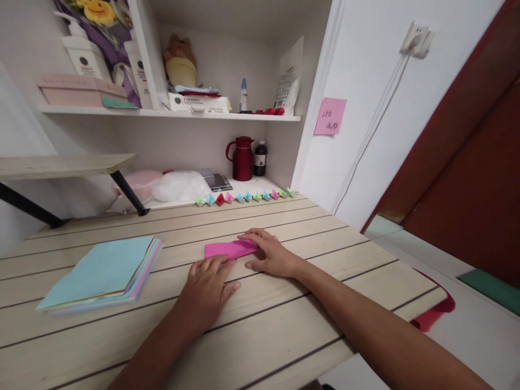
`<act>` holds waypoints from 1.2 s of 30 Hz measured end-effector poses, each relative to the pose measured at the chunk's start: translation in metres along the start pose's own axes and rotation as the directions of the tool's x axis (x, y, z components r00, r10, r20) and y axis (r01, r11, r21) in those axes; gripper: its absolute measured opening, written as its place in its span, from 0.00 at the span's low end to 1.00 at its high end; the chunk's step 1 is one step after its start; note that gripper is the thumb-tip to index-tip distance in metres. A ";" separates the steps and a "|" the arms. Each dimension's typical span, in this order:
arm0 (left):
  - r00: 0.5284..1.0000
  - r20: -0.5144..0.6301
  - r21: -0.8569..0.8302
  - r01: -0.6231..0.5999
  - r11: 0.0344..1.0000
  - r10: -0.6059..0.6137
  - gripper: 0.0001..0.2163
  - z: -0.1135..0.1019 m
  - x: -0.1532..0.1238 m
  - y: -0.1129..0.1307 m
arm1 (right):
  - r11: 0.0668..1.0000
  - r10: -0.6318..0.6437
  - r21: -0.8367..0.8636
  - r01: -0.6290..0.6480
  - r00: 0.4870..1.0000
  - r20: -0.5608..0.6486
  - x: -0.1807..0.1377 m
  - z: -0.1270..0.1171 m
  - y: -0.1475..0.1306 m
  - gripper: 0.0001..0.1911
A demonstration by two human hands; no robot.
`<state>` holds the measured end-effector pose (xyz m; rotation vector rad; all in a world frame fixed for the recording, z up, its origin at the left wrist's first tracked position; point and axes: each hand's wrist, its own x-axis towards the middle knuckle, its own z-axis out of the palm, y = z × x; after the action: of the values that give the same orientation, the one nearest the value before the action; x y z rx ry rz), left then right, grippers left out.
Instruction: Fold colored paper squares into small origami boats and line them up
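A folded pink paper [227, 249] lies flat on the wooden table [284, 325]. My left hand [207, 290] rests palm down just in front of it, fingertips touching its near edge. My right hand [270, 254] presses on the paper's right end, fingers spread over it. A stack of coloured paper sheets [103, 273], light blue on top, lies to the left of my left hand.
A row of several small folded paper shapes [244, 196] lines the table's far edge. Behind them stand a red jug [242, 158], a dark bottle [260, 158] and a plastic bag [179, 186]. Shelves above hold boxes. A pink note [330, 116] sticks on the wall.
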<state>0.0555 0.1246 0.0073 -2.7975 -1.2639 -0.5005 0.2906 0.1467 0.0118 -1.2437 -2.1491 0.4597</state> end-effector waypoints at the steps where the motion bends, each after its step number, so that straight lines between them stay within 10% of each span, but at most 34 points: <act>1: 1.000 -0.014 -0.006 -0.006 1.000 0.006 0.19 0.000 0.000 0.000 | 1.000 0.004 -0.030 -0.005 1.000 -0.030 0.001 0.002 0.001 0.33; 7: 0.995 -0.065 -0.108 -0.085 0.991 0.079 0.13 -0.014 -0.002 -0.004 | 0.997 -0.036 -0.064 0.030 0.994 -0.106 0.006 0.007 0.009 0.06; 15: 0.939 -0.276 0.060 -0.197 0.978 0.206 0.10 -0.027 -0.005 -0.012 | 0.989 -0.135 0.073 0.125 0.979 0.153 -0.009 -0.029 0.001 0.04; 21: 0.900 -0.199 0.130 -0.367 0.921 0.387 0.12 -0.019 -0.004 -0.005 | 0.996 -0.084 0.002 0.085 0.985 0.151 -0.012 -0.027 -0.002 0.05; 36: 0.983 -0.002 0.030 -0.182 0.983 0.183 0.20 -0.008 -0.002 -0.001 | 0.987 0.151 -0.049 -0.154 0.987 -0.050 -0.002 -0.002 -0.006 0.05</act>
<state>0.0513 0.1222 0.0141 -2.8476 -0.9914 -0.4735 0.2886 0.1425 0.0157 -1.4410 -2.0481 0.4368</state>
